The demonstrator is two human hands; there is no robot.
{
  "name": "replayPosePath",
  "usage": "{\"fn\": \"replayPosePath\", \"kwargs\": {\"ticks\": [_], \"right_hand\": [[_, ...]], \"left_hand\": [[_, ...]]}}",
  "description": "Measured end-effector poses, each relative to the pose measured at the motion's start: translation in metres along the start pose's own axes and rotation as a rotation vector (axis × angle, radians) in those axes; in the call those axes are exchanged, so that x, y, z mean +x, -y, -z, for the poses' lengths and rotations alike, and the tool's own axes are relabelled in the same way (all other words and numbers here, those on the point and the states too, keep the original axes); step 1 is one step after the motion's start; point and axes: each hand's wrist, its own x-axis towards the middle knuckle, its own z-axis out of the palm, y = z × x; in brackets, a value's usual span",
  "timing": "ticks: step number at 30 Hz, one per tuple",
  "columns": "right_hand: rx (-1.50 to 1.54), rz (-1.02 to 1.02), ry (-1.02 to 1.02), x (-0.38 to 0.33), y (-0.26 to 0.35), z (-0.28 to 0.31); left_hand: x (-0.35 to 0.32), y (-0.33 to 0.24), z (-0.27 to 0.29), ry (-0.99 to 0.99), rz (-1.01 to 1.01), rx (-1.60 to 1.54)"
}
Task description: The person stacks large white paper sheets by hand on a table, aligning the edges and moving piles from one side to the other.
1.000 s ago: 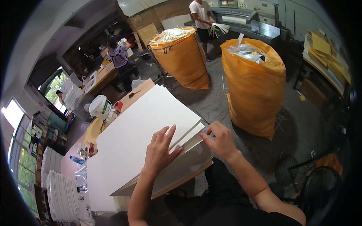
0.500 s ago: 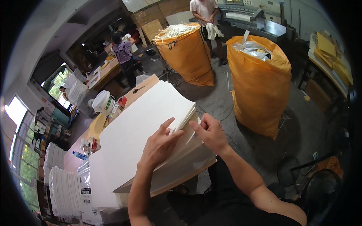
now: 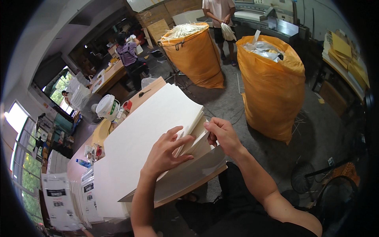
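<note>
A thick stack of large white paper sheets (image 3: 150, 134) lies on a wooden board in front of me. My left hand (image 3: 167, 152) rests flat on top of the stack near its right edge, fingers spread. My right hand (image 3: 222, 134) pinches the near right corner of the upper sheets and bends them up, so that the layers fan apart at that corner.
Two tall orange sacks stuffed with paper scraps stand to the right, one near (image 3: 272, 87) and one further back (image 3: 195, 55). A person (image 3: 219, 15) stands by a cutting machine behind them. Another person (image 3: 128, 55) sits at a cluttered table. More paper stacks (image 3: 63, 197) lie at lower left.
My right hand has lifted the corner of the upper sheets higher and drawn it toward my left hand. The left hand has slid closer to the edge.
</note>
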Motion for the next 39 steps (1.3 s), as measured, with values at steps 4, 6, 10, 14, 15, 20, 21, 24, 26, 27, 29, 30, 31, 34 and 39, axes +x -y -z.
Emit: {"fn": "replayPosePath", "kwargs": {"ticks": [4,6,10,14,15,20,21,24,26,27,29,30,31,34,39], "right_hand": [[-0.069,-0.004,0.033,0.0,0.003,0.005],[-0.056,-0.018,0.041,-0.002,0.006,0.007],[0.0,0.014,0.055,-0.002,0.002,0.01],[-0.65,0.414,-0.148,-0.001,-0.01,-0.001],[-0.434,0.264,-0.091,0.001,-0.006,0.001],[0.095,-0.045,0.036,0.004,0.001,0.005],[0.094,-0.042,0.035,0.003,0.0,0.004],[0.089,-0.039,0.032,0.003,0.0,0.004],[0.081,-0.043,0.032,0.002,0.001,0.005],[0.071,-0.038,0.034,0.002,0.001,0.006],[0.05,-0.028,0.038,0.002,0.0,0.007],[0.052,-0.018,0.039,0.002,0.001,0.007],[0.054,-0.009,0.039,0.001,0.001,0.007],[0.021,0.026,0.015,-0.001,-0.001,0.006],[-0.263,0.165,-0.062,0.002,-0.011,-0.001]], "left_hand": [[0.002,-0.008,0.006,0.051,0.057,-0.021],[0.002,-0.006,0.007,0.064,0.04,0.006],[0.0,-0.003,0.0,0.016,0.02,0.08],[0.001,-0.013,-0.003,0.036,0.087,0.048],[0.0,-0.009,-0.003,0.032,0.061,0.065],[-0.003,-0.018,-0.002,-0.038,0.026,0.06],[-0.003,-0.017,-0.003,-0.05,0.026,0.052],[-0.001,-0.013,-0.004,-0.056,0.021,0.023],[-0.002,-0.011,-0.002,-0.048,0.021,0.006],[-0.002,-0.01,-0.002,-0.044,0.022,-0.002],[-0.001,-0.01,-0.001,-0.034,0.02,-0.011],[0.0,-0.01,0.0,-0.029,0.019,-0.012],[0.0,-0.01,0.001,-0.024,0.017,-0.013],[-0.003,-0.005,-0.003,-0.035,0.036,0.004],[-0.004,-0.001,-0.009,-0.076,-0.001,0.078]]}}
